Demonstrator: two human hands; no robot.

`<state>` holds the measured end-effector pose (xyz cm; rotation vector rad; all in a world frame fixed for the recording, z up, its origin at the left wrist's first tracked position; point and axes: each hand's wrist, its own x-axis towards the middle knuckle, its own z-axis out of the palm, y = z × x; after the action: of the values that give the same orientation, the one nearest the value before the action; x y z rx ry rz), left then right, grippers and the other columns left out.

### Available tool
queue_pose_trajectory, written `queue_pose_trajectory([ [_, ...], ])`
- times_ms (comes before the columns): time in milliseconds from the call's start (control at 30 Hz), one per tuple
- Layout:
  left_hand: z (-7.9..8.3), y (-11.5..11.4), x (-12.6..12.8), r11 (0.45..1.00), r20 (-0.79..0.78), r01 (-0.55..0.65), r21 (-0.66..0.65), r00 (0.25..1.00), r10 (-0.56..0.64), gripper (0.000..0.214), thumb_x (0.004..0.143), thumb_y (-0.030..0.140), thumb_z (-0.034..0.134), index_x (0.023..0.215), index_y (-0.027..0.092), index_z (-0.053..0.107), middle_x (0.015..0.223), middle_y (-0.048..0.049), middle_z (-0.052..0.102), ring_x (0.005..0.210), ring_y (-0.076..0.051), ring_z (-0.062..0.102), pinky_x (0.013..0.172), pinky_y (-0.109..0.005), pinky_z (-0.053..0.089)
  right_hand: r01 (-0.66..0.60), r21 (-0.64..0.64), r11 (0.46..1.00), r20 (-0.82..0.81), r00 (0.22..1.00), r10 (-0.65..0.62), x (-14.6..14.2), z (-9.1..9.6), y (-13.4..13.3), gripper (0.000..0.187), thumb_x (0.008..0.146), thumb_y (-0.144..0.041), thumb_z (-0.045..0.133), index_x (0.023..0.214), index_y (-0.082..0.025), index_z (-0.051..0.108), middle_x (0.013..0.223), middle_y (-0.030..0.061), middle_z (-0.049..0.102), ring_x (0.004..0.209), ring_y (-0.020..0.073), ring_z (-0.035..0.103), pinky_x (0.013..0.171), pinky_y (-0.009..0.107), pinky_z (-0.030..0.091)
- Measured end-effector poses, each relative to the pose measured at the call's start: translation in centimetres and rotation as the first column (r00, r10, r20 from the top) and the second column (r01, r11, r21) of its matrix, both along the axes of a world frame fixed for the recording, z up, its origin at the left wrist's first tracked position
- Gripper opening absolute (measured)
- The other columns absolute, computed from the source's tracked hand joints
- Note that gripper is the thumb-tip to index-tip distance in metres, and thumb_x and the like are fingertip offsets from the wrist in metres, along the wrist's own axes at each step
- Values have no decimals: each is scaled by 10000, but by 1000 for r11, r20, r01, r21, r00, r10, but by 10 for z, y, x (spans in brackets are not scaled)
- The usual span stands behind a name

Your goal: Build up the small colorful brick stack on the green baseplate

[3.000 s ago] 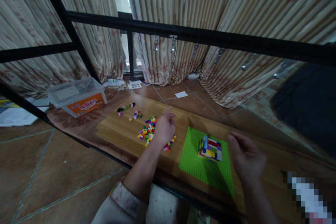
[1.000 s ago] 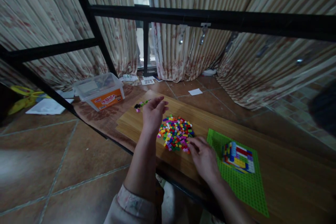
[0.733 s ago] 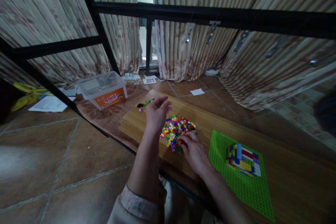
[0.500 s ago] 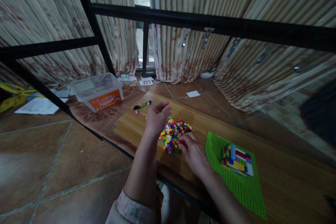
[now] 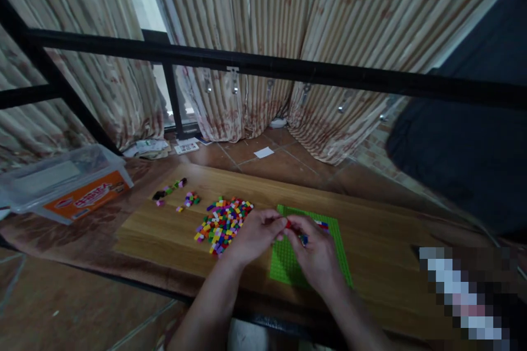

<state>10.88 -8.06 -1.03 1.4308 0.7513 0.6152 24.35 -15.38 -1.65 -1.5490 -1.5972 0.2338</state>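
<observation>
- Two bricks, a red brick (image 5: 288, 224) and a blue brick (image 5: 303, 239), sit at our fingertips, just above the green baseplate (image 5: 284, 260)
- our left hand (image 5: 255, 235) and right hand (image 5: 317, 255) press close together, fingers pinched; which holds which brick we cannot tell
- loose brick pile (image 5: 222, 225) lies left of the baseplate, seemingly kept within easy reach
- clear plastic tub (image 5: 69, 186) sits farther left of the baseplate

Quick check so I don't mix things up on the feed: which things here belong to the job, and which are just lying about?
Belong to the job:
the left hand, the right hand, the loose coloured plastic bricks, the green baseplate, the brick build on it

Apparently just lying about:
the clear plastic box with an orange label, the white paper slip on the floor, the curtains
</observation>
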Motion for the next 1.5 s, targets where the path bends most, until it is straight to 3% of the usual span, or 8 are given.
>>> queue_pose_trajectory([
  [333, -2, -16, 30, 968, -172, -54, 246, 980, 98, 266, 827, 306, 468, 677, 153, 625, 584, 22, 511, 575, -109, 456, 551, -228, 329, 86, 9, 996, 78, 993, -87, 22, -7, -14, 54, 853, -201, 583, 882, -217, 625, 830, 33, 662, 750, 190, 638, 693, 305, 495],
  [467, -3, -21, 35, 950, -280, -38, 309, 951, 130, 259, 811, 282, 469, 625, 161, 605, 551, 30, 476, 554, -108, 435, 535, -234, 295, 18, -44, 999, 145, 989, -11, 33, -7, -18, 61, 847, -197, 585, 837, -220, 641, 862, 43, 655, 803, 206, 631, 701, 318, 491],
  [567, 0, -18, 31, 938, -306, -89, 334, 931, 197, 274, 797, 274, 476, 556, 163, 546, 515, 37, 426, 525, -102, 402, 516, -235, 267, -34, -74, 997, 108, 993, 42, 50, -4, -22, 77, 860, -257, 585, 843, -231, 656, 873, 34, 659, 807, 192, 628, 706, 314, 492],
  [633, 2, -13, 25, 929, -287, -138, 344, 926, 244, 281, 793, 287, 484, 542, 165, 514, 508, 43, 404, 509, -97, 379, 506, -231, 260, 7, -70, 997, 37, 999, -5, 65, -2, -24, 115, 861, -316, 588, 853, -235, 669, 854, 26, 663, 776, 180, 627, 697, 308, 495],
  [800, 2, -3, 13, 950, -244, -144, 277, 946, 215, 279, 809, 367, 493, 635, 164, 574, 527, 38, 485, 505, -106, 441, 500, -218, 312, 224, -42, 974, -281, 933, -227, 95, -9, -20, 244, 819, -406, 612, 933, -206, 694, 902, 56, 700, 789, 194, 651, 722, 330, 522],
  [900, -3, -3, 15, 961, -221, -157, 229, 953, 208, 292, 817, 392, 497, 646, 168, 575, 534, 26, 528, 518, -120, 504, 513, -220, 357, 215, -82, 973, -351, 908, -230, 98, -18, -14, 264, 832, -381, 576, 972, -193, 698, 975, 79, 710, 868, 214, 662, 786, 369, 525],
  [1200, -14, -4, 30, 964, -191, -171, 203, 959, 210, 262, 816, 395, 517, 702, 172, 593, 610, 8, 578, 624, -150, 606, 558, -232, 421, 129, -62, 990, 59, 990, -125, 89, -15, 5, 232, 901, -233, 480, 980, -232, 698, 960, 54, 699, 928, 206, 598, 855, 383, 467],
  [1500, -23, -10, 53, 982, -102, -181, 49, 977, 185, 282, 816, 424, 531, 859, 161, 624, 873, -46, 667, 711, -161, 651, 531, -228, 475, 9, -146, 989, 76, 997, 2, 89, -22, 22, 195, 898, -191, 518, 926, -209, 710, 927, 46, 672, 934, 188, 573, 890, 368, 428],
])
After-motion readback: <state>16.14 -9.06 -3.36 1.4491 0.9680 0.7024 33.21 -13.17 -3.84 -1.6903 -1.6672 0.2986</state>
